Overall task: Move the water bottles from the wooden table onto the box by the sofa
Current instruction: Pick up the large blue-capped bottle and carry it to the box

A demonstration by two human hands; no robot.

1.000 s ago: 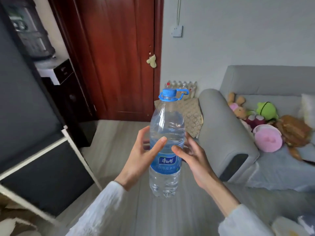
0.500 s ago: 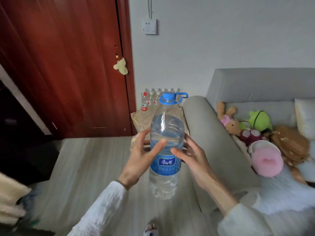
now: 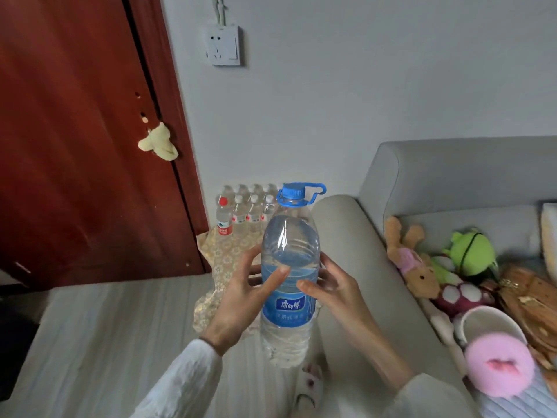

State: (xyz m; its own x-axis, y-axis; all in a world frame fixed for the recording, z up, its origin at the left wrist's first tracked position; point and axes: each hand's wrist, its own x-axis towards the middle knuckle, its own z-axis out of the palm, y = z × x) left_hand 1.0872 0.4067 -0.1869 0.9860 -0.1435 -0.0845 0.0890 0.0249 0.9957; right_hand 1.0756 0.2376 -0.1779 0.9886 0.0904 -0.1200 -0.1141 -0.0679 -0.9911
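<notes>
Closer now than half a second ago, the cloth-covered box beside the grey sofa fills more of the head view, while the dark red door has slid further toward the left edge. A person carries a large clear water bottle upright in front of the body, its blue cap and carry loop at the top and its blue label facing the camera. Both hands clasp the bottle at mid-height: the left hand wraps its left side with the thumb laid across the front, and the right hand presses against its right side with fingers spread. White sleeves cover both forearms. The bottle is held in the air above the pale wooden floor, just short of the box and next to the sofa's rounded armrest. On the box, against the white wall, stands a pack of small bottles, one red-capped bottle at its left end. A wall socket sits above. Soft toys and a pink plush slipper lie on the sofa seat. A small yellow plush figure hangs on the door.
</notes>
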